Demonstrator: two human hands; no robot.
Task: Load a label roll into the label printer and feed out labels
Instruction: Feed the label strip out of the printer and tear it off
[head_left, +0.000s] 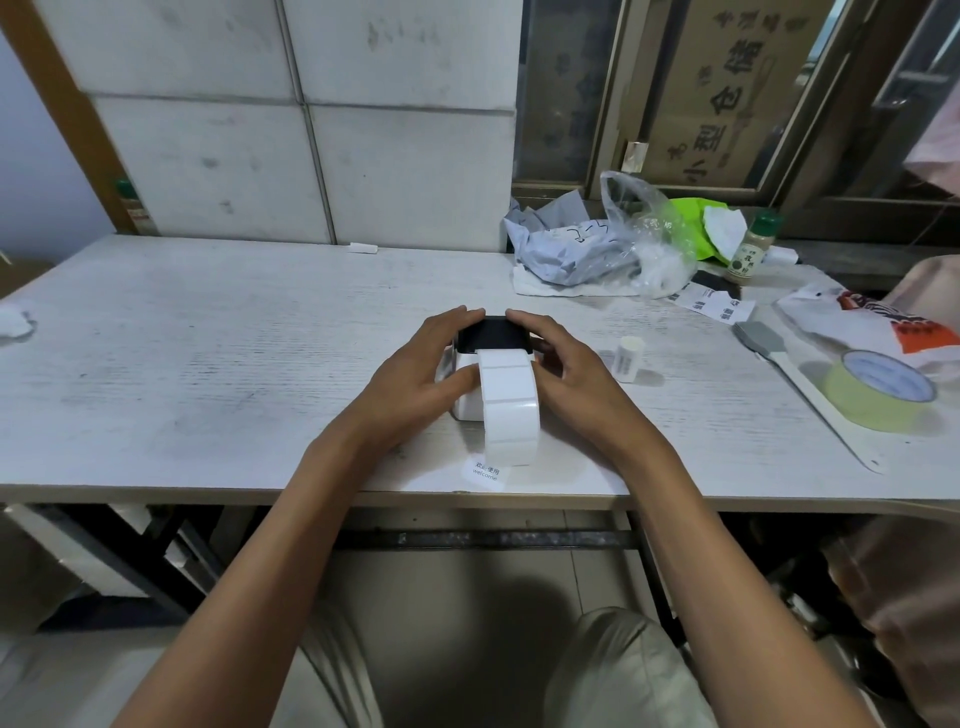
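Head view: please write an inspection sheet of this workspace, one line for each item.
Surface: white table, worn and scuffed.
Job's things: label printer near the front edge; label strip fed out the front, curling down onto the table.
Clutter: plastic bags, spice bottle, tape roll, small white roll, all at right.
Grippers: left hand and right hand grip the printer's sides.
Cables: nothing seen.
Surroundings: tiled wall, cardboard box behind glass.

Whitewashed wooden table (208, 332), label printer (470, 400) near centre, tape roll (878, 389) right, plastic bags (623, 244) far right, spice bottle (748, 244) beside them
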